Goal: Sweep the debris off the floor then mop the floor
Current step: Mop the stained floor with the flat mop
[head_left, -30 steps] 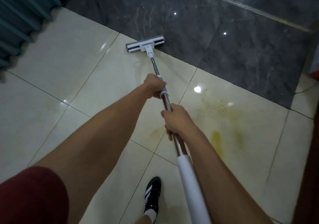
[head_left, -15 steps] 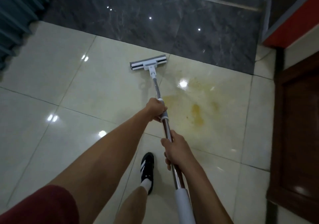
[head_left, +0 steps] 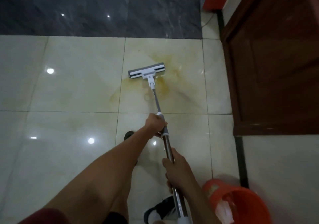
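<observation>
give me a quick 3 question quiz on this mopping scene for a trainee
1. True or false: the mop head sits on the yellow stain.
2. Which hand grips the mop pole nearer the head? A) left hand B) right hand
3. Fill in: the orange bucket stands at the person's ____ side.

Key: 1 true; 2 A; 3 right.

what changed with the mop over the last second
The mop head moved from the dark tile edge onto the yellow stain, smearing it. Left hand and right hand kept their grip on the pole.
</observation>
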The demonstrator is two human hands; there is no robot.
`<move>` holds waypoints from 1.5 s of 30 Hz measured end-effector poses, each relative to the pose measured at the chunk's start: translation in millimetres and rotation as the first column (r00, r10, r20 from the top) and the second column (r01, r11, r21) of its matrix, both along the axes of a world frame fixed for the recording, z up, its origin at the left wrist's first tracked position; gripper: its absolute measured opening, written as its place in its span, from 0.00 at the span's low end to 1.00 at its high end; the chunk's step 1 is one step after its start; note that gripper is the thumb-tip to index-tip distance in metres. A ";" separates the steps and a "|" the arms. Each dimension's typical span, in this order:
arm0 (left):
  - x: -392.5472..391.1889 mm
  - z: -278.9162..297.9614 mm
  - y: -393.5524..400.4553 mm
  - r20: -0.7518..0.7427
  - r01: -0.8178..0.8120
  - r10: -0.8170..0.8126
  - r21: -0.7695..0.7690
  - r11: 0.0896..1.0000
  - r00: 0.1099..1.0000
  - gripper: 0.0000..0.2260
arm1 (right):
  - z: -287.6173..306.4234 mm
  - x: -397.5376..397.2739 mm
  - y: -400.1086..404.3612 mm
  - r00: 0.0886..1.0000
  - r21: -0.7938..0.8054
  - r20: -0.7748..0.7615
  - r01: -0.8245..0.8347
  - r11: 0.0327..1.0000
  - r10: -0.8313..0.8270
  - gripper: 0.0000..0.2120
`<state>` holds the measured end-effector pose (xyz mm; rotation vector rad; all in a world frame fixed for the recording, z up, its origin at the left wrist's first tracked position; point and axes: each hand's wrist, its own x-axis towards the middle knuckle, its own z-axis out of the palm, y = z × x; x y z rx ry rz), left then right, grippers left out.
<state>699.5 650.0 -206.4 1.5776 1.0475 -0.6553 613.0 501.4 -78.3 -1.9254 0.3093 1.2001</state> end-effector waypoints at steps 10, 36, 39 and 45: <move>26.6 -4.5 13.5 0.058 -0.037 0.032 0.090 0.995 0.998 0.04 | 2.8 25.8 21.5 0.993 -0.053 0.115 0.035 0.998 -0.029 0.13; 275.5 -41.9 243.4 0.039 0.172 -0.179 0.134 0.976 0.983 0.09 | -88.1 239.5 268.6 0.972 0.009 0.065 0.226 0.974 -0.226 0.17; 242.2 -35.8 230.9 0.014 0.224 -0.228 0.122 0.967 0.974 0.10 | -80.5 196.4 257.6 0.962 0.027 0.060 0.263 0.964 -0.265 0.17; 119.2 -21.2 167.8 -0.065 0.392 -0.387 0.113 0.913 0.920 0.13 | -49.6 59.6 211.0 0.959 -0.031 0.095 0.271 0.962 -0.267 0.19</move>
